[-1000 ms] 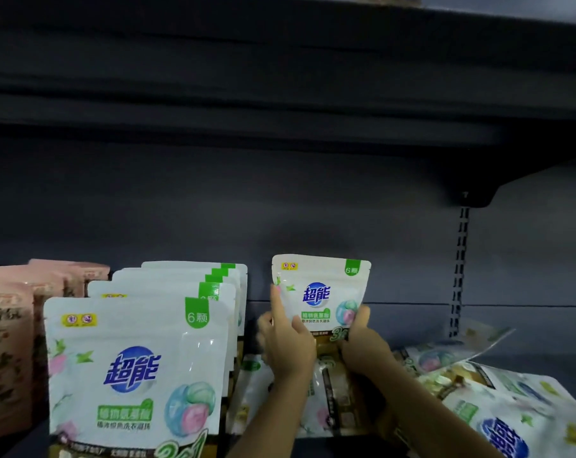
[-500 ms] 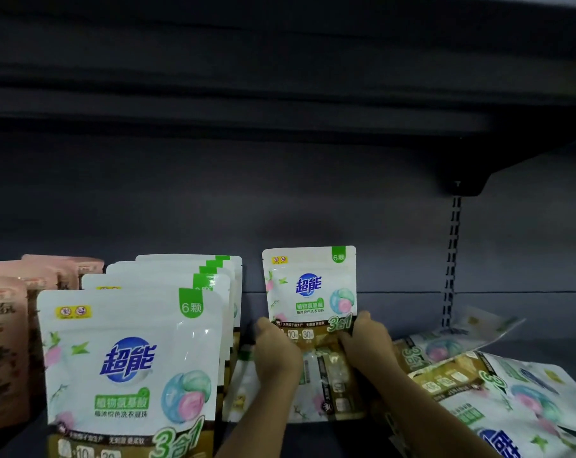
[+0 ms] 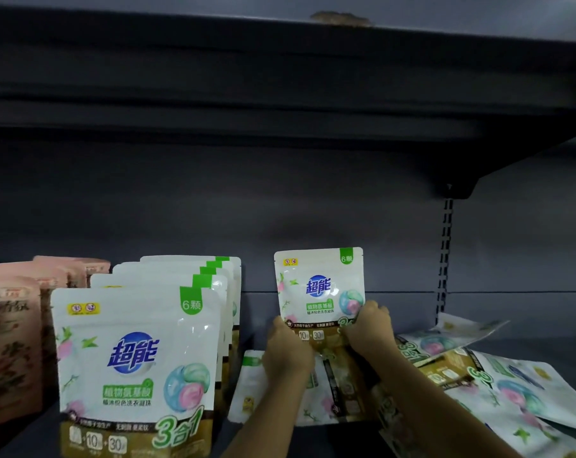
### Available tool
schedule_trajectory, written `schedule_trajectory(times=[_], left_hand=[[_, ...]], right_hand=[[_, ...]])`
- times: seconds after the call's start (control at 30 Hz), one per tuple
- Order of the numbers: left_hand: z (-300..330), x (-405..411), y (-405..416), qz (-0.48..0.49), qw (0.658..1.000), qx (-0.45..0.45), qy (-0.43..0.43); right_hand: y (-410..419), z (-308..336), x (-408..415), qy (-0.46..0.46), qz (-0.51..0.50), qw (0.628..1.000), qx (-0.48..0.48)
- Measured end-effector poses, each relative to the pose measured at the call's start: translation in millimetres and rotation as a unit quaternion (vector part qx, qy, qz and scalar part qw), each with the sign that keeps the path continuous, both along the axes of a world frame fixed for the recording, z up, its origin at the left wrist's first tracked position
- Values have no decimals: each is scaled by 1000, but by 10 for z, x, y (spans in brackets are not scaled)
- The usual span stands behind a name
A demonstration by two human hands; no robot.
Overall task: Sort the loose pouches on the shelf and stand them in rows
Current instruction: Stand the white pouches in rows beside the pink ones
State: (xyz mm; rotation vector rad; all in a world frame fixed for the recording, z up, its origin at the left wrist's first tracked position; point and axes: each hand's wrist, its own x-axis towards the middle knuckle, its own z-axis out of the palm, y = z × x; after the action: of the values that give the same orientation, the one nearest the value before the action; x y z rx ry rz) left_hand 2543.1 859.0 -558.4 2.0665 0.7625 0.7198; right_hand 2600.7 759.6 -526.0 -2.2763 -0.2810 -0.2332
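- At 7 o'clock, nearest, a row of white pouches stands upright, one behind another, on the shelf.
- At 4 o'clock loose pouches lie flat and overlapping; another flat pouch lies under the forearms.
- Near centre, the left hand and right hand each pinch a lower corner of one upright pouch, each grip curled round its edge.
- At 9 o'clock, pink pouches stand in rows.
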Motion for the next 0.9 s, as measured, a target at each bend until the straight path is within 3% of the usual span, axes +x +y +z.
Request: schedule_trajectory(times=[0.23, 0.57, 0.9], left_hand=[[-40, -17, 55, 13, 997, -4, -77], [-52, -51, 19, 15, 999, 31, 35], [-45, -106, -142, 25, 999, 5, 32]], right_hand=[[31, -41, 14, 24, 33, 999, 15], [-18, -14, 2, 39, 37, 996, -64], [-159, 30, -65, 24, 44, 994, -97]])
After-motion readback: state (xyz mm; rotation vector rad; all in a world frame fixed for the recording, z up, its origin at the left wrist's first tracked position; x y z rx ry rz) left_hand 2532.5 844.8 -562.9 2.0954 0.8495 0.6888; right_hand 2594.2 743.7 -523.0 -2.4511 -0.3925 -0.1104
